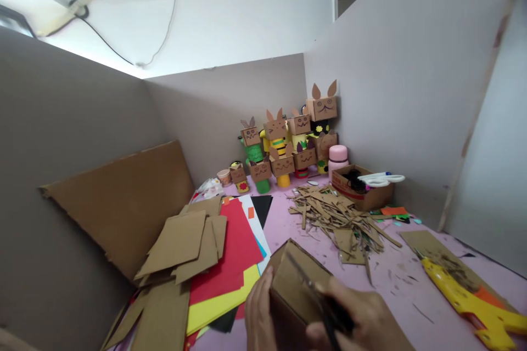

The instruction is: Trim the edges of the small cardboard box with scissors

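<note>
My left hand [258, 315] grips the left side of a small folded cardboard box [293, 284] at the bottom middle of the view. My right hand [362, 318] is closed on black-handled scissors [319, 296], whose blades lie across the box's top face. Both hands are cut off by the lower edge of the view.
Cardboard sheets [181, 247] and coloured paper [236, 252] lie left of the box. A pile of cardboard scraps [337, 216] sits behind it. Cardboard box figures [288, 145] stand in the far corner beside a pink flask [338, 158] and a small box holding white scissors [381, 179]. A yellow glue gun [469, 296] lies right.
</note>
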`<act>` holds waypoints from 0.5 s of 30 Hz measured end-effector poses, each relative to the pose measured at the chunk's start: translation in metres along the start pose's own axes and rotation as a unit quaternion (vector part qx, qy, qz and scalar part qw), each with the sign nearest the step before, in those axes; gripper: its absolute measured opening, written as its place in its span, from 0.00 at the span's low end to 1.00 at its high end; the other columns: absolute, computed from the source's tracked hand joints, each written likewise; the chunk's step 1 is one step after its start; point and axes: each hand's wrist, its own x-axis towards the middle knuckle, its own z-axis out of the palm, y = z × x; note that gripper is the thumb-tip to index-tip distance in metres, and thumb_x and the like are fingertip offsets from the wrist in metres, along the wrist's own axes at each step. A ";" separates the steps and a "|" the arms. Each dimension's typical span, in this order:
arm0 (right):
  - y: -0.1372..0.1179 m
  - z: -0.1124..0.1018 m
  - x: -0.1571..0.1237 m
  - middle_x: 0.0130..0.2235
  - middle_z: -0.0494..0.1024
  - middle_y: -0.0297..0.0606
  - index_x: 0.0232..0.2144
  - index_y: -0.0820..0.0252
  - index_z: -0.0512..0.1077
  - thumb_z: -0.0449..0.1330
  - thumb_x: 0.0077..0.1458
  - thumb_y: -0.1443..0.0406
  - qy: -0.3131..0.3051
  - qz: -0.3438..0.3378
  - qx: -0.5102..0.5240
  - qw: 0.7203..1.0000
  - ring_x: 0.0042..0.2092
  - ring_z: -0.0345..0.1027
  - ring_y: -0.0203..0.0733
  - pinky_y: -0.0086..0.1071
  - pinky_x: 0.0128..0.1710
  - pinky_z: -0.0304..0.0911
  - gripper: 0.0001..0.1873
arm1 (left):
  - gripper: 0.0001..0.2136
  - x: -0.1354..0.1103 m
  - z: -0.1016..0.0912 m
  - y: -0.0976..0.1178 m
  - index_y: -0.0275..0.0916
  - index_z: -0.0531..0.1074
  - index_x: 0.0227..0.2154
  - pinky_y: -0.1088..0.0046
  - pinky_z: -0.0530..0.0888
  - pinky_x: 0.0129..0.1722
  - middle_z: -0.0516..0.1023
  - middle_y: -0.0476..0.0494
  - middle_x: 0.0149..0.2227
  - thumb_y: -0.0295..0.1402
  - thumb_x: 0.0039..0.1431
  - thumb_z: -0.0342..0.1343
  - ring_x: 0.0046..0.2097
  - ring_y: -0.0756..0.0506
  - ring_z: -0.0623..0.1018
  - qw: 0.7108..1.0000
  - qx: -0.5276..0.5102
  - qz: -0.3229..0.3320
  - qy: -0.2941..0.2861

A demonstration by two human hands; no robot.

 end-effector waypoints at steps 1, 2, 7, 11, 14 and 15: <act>-0.001 -0.002 0.003 0.16 0.66 0.25 0.28 0.55 0.67 0.55 0.53 0.43 -0.008 0.091 0.106 0.990 0.16 0.57 0.31 0.23 0.16 0.49 0.23 | 0.27 0.000 -0.001 -0.001 0.36 0.56 0.59 0.54 0.70 0.50 0.70 0.31 0.53 0.45 0.60 0.45 0.54 0.34 0.71 1.000 -0.006 -0.022 -0.005; -0.003 -0.005 0.007 0.16 0.64 0.24 0.29 0.55 0.66 0.57 0.51 0.42 -0.007 0.173 0.202 0.964 0.16 0.54 0.30 0.23 0.16 0.47 0.23 | 0.30 -0.001 -0.001 -0.003 0.37 0.56 0.60 0.52 0.69 0.51 0.68 0.31 0.54 0.46 0.57 0.48 0.55 0.33 0.69 0.999 -0.014 -0.049 -0.013; -0.001 -0.013 0.024 0.16 0.60 0.22 0.31 0.58 0.66 0.66 0.43 0.45 0.039 0.420 0.504 0.754 0.18 0.48 0.27 0.19 0.16 0.45 0.25 | 0.49 -0.003 -0.004 -0.020 0.38 0.52 0.58 0.47 0.61 0.58 0.62 0.27 0.59 0.51 0.32 0.66 0.61 0.27 0.62 0.980 -0.118 -0.160 -0.034; 0.003 -0.009 0.022 0.15 0.61 0.23 0.29 0.61 0.69 0.69 0.39 0.48 0.002 0.505 0.571 0.648 0.16 0.46 0.25 0.19 0.14 0.41 0.25 | 0.51 0.002 -0.012 -0.023 0.42 0.56 0.57 0.45 0.65 0.55 0.67 0.30 0.57 0.51 0.25 0.68 0.59 0.25 0.64 0.975 -0.122 -0.186 0.008; -0.001 -0.004 0.016 0.15 0.63 0.25 0.26 0.60 0.68 0.67 0.43 0.47 -0.013 0.461 0.525 0.716 0.16 0.48 0.25 0.19 0.15 0.43 0.24 | 0.45 0.001 -0.017 -0.022 0.51 0.56 0.56 0.44 0.68 0.51 0.71 0.39 0.56 0.51 0.29 0.66 0.58 0.26 0.66 0.973 -0.094 -0.209 0.021; -0.003 -0.003 0.014 0.15 0.64 0.25 0.26 0.59 0.66 0.66 0.43 0.46 -0.019 0.444 0.503 0.741 0.16 0.49 0.26 0.19 0.15 0.43 0.24 | 0.45 0.000 -0.017 -0.021 0.52 0.55 0.56 0.44 0.69 0.50 0.70 0.40 0.56 0.51 0.30 0.66 0.59 0.26 0.65 0.971 -0.087 -0.223 0.017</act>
